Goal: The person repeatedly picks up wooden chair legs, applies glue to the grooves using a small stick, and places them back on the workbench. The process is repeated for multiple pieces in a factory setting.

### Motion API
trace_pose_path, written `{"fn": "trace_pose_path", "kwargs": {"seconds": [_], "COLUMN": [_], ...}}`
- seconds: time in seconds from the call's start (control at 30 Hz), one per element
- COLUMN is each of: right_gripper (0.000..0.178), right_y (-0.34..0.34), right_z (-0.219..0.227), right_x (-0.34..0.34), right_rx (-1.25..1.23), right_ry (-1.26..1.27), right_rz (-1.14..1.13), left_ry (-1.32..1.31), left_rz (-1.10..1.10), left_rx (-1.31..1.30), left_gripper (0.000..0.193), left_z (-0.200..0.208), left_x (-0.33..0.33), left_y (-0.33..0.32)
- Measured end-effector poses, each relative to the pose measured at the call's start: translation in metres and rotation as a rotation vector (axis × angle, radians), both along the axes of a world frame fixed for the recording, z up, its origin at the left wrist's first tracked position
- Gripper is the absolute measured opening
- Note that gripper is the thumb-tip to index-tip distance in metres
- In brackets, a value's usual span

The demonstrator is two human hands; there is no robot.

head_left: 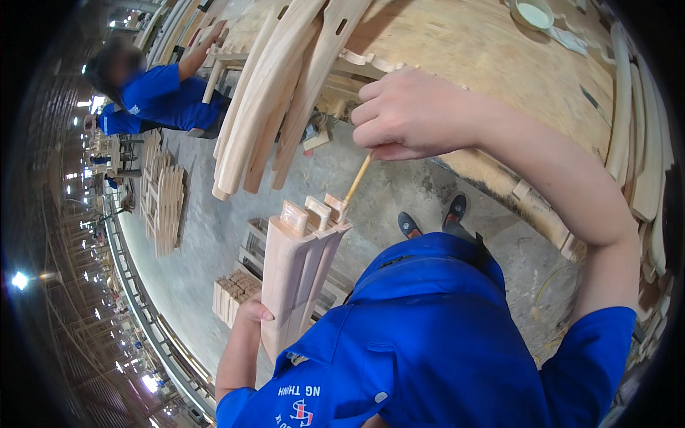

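Nearest the camera, the blue shirt [442, 335] fills the lower part of the view, and just ahead of it, to the person's left, is the bundle of pale wooden pieces [285, 264]. It is held in the air above the floor [399, 192], short of the tabletop's near edge; about three pieces lie side by side.

The left hand [255, 312] grasps the bundle low down, thumb across the face, its other fingers mostly hidden behind. The right hand [410, 114] has its fingers closed on the upper end of a thin stick [358, 178]; the stick's lower tip is at the rightmost of the tenons [316, 210], though whether it touches I cannot tell.

What could go wrong: with only one hand low on the bundle, the pieces might slide against each other or tip if that grasp slackens. The tenons look glossy; if that is something wet, too much of it could run onto the shoulders below.

The bundle's long axis rises steeply, leaning slightly right, tenons pointing up and away from the body, plain end toward the shirt.

Farther out, long curved pieces [285, 93] overhang the near edge at the left of the tabletop [485, 57]; a bowl [532, 14] sits well in from that edge.
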State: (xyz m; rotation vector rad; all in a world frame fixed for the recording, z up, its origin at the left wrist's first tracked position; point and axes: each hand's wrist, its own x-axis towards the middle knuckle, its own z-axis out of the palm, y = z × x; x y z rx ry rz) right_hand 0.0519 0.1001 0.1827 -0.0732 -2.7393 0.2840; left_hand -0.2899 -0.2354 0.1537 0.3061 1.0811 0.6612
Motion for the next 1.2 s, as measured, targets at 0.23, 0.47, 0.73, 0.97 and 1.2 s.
{"fn": "trace_pose_path", "kwargs": {"seconds": [0.23,0.47,0.73,0.97,1.2], "right_gripper": [0.009,0.010,0.014,0.013,0.015], "right_y": [0.005,0.008,0.016,0.012,0.027], "right_z": [-0.010,-0.021,-0.011,-0.016,-0.012], "right_x": [-0.004,0.006,0.029,0.009,0.033], "right_rx": [-0.014,-0.003,0.164,0.209,0.173], "right_ry": [0.068,0.147,0.209,0.280,0.230], "right_rz": [-0.104,-0.063,-0.044,-0.091,0.092], "left_ry": [-0.025,-0.036,0.003,0.025,0.012], "left_rz": [-0.013,0.006,0.008,0.066,0.088], "left_rx": [-0.006,0.007,-0.005,-0.019,0.008], "left_gripper": [0.106,0.106,0.104,0.102,0.099], "left_z": [0.003,0.005,0.004,0.001,-0.011], "left_x": [0.004,0.020,0.025,0.024,0.038], "left_y": [0.008,0.016,0.015,0.008,-0.007]}}
